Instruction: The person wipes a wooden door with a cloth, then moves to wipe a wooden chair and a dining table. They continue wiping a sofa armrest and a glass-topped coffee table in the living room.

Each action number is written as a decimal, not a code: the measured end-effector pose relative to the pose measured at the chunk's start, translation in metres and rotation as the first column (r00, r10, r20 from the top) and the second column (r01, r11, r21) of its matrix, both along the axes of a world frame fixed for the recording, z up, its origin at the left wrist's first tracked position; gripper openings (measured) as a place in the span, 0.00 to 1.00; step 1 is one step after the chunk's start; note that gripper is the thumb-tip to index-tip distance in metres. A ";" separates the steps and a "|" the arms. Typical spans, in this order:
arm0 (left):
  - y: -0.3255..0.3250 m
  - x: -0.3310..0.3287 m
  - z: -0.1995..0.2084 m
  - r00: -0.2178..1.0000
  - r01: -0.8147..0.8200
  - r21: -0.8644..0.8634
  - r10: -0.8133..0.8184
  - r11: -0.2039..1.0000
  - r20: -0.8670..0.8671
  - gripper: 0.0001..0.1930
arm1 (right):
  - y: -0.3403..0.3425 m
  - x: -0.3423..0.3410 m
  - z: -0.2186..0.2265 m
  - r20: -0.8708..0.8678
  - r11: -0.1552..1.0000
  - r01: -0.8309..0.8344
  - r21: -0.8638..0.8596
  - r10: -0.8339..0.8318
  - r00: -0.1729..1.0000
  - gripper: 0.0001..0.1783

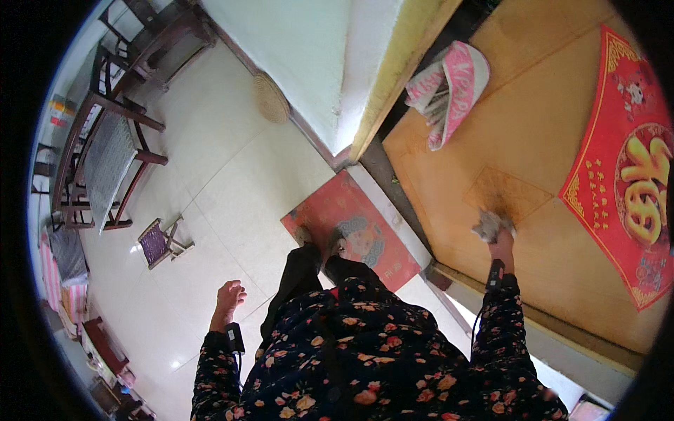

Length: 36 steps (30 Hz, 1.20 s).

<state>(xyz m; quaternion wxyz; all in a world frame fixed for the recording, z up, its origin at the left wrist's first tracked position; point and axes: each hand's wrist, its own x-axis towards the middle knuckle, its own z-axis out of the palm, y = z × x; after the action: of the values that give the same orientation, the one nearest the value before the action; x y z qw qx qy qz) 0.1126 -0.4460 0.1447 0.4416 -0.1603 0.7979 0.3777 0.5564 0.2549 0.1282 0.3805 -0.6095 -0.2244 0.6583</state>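
My right hand (pixel 503 247) presses a grey rag (pixel 489 225) against the orange-brown wooden door (pixel 449 189) on the right. The rag covers most of its fingers. A dark smudged patch (pixel 502 193) marks the wood just above the rag. My left hand (pixel 228 300) hangs over the pale floor, loosely curled with nothing in it. Each wrist carries a small black device, the left one (pixel 234 338) and the right one (pixel 496 274). A red poster (pixel 607 189) with gold figures hangs on the door, right of my right hand.
A pink and white cap (pixel 460 88) hangs high on the door. Under my feet lies a red doormat (pixel 361 231) beside the threshold (pixel 393 210). A small folding stool (pixel 161 242) and a dark wooden bench (pixel 105 158) stand on the left. A round woven mat (pixel 271 98) leans against the wall.
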 end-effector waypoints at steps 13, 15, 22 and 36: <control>-0.036 0.019 -0.007 0.986 -0.148 -0.017 0.149 0.989 0.070 0.17 | -0.055 -0.441 0.086 0.350 0.557 -0.557 0.616 0.440 0.827 0.26; -0.043 0.011 -0.001 0.985 -0.166 -0.027 0.167 0.986 0.050 0.16 | -0.057 -0.457 0.073 0.309 0.573 -0.596 0.562 0.523 0.794 0.27; -0.107 -0.041 -0.029 0.962 -0.267 0.005 0.267 0.964 0.051 0.11 | -0.065 -0.452 0.058 0.053 0.913 -0.245 0.326 0.241 0.969 0.29; -0.131 -0.273 -0.035 0.995 -0.063 0.118 0.071 0.991 -0.065 0.13 | -0.107 -0.490 0.301 0.143 0.274 -0.081 0.958 -0.214 0.966 0.20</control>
<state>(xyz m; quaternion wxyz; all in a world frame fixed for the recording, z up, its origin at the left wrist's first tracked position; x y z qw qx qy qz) -0.1604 -0.5770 0.1094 0.4093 -0.1478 0.7837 0.4432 0.0660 0.1480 0.4289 0.6666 -0.3422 -0.5937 0.2933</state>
